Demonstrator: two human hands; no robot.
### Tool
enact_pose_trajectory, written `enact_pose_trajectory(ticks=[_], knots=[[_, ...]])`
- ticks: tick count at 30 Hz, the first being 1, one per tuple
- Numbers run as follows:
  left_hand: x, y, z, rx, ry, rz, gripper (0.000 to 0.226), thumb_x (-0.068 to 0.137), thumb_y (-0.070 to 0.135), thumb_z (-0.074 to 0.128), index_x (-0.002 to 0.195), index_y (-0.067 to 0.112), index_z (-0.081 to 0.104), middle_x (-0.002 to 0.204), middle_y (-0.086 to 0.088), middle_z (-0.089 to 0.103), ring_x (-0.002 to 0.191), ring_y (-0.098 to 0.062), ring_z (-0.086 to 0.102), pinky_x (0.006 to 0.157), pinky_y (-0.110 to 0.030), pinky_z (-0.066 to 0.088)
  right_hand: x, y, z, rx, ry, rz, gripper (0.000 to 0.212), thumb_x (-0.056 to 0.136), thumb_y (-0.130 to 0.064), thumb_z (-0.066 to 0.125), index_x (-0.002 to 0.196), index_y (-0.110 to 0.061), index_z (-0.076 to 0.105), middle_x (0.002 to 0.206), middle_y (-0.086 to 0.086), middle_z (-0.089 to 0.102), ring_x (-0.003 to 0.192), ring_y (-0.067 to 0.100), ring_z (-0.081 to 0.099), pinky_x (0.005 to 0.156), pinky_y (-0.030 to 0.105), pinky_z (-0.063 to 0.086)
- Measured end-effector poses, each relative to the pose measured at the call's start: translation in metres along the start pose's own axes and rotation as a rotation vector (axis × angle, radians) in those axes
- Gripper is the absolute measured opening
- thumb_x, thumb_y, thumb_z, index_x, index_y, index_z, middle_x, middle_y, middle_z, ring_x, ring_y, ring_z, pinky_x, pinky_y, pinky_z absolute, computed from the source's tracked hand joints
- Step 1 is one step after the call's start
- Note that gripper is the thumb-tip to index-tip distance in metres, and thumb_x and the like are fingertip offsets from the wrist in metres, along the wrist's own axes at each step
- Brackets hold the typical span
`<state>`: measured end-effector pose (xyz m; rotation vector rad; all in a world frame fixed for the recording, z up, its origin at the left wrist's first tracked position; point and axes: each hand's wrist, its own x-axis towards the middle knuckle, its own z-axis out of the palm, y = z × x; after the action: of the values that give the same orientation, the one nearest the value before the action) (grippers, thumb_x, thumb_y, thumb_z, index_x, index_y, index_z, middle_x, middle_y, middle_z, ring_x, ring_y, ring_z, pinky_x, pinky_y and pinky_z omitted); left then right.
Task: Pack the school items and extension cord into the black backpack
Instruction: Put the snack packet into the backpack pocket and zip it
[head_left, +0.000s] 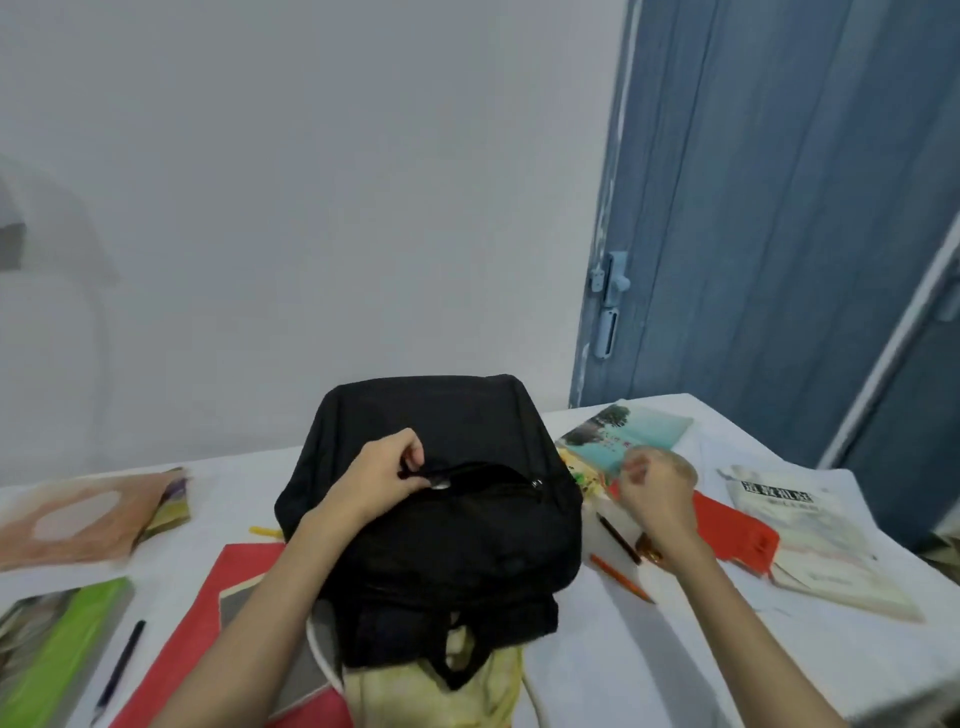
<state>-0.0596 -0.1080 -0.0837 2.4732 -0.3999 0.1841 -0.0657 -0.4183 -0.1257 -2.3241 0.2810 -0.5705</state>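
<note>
The left hand rests on the backpack, fingers curled and pinching the fabric at the left end of the front pocket's zip opening, likely to hold it taut and keep the pocket mouth gaping. The right hand hangs in the air at about 3 o'clock from the pack, blurred; its fingers look loosely curled, but whether it holds anything I cannot tell. It is just above the red case and the pens, so it probably means to fetch something small for the pocket.

The backpack lies flat at the middle of the white tabletop, handle toward the person, resting partly on a red folder and a yellowish cloth; a white cord, perhaps the extension cord, curves out from under its near-left corner.

Items are spread around it within reach: a teal book at 1 o'clock, a white booklet at 3, a tan envelope at 9, a green book and a dark pen at 8. Packing seems barely begun.
</note>
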Motion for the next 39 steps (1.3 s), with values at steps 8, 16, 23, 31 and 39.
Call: enact_pose_trajectory(ticks=[8, 16, 23, 31, 39], knots=[[-0.006, -0.006, 0.003, -0.050, 0.136, 0.153, 0.047, 0.069, -0.009, 0.068, 0.054, 0.033, 0.051, 0.077, 0.008, 0.056, 0.070, -0.012, 0.056, 0.066, -0.021, 0.043, -0.050, 0.057, -0.001, -0.515, -0.115, 0.281, 0.043, 0.077, -0.043, 0.064, 0.111, -0.017, 0.060, 0.118, 0.010, 0.045, 0.112, 0.034, 0.040, 0.092, 0.040, 0.039], [-0.010, -0.007, 0.003, -0.063, 0.187, 0.187, 0.049, 0.076, -0.005, 0.068, 0.063, 0.041, 0.062, 0.083, 0.018, 0.061, 0.081, 0.003, 0.059, 0.077, -0.005, 0.041, -0.061, 0.068, 0.003, -0.667, -0.010, 0.111, 0.019, 0.056, -0.015, 0.085, 0.068, -0.011, 0.071, 0.072, 0.011, 0.063, 0.074, 0.035, 0.058, 0.064, 0.038, 0.043], [-0.015, -0.006, 0.005, -0.054, 0.235, 0.182, 0.022, 0.081, -0.007, 0.062, 0.086, 0.010, 0.075, 0.087, 0.008, 0.064, 0.087, -0.011, 0.061, 0.081, 0.000, 0.036, -0.053, 0.037, -0.022, -0.511, 0.127, -0.043, 0.018, 0.072, -0.004, 0.073, 0.086, -0.001, 0.061, 0.079, 0.017, 0.064, 0.073, 0.038, 0.059, 0.060, 0.041, 0.043], [-0.015, -0.002, -0.003, -0.021, 0.278, 0.156, 0.025, 0.085, -0.007, 0.057, 0.093, 0.009, 0.074, 0.103, -0.003, 0.069, 0.099, -0.022, 0.062, 0.092, -0.027, 0.043, -0.032, -0.040, -0.059, 0.674, 0.167, 0.215, 0.005, 0.094, -0.010, 0.050, 0.091, -0.011, 0.053, 0.098, 0.020, 0.063, 0.086, 0.028, 0.059, 0.073, 0.039, 0.050], [-0.012, 0.009, -0.009, 0.017, 0.371, 0.224, 0.018, 0.088, 0.007, 0.060, 0.102, 0.009, 0.069, 0.111, 0.000, 0.064, 0.100, -0.008, 0.047, 0.092, -0.011, 0.027, -0.062, -0.123, -0.014, 0.855, -0.737, 0.591, 0.006, 0.093, -0.006, 0.053, 0.098, -0.004, 0.055, 0.081, 0.009, 0.061, 0.071, 0.017, 0.061, 0.041, 0.024, 0.051]])
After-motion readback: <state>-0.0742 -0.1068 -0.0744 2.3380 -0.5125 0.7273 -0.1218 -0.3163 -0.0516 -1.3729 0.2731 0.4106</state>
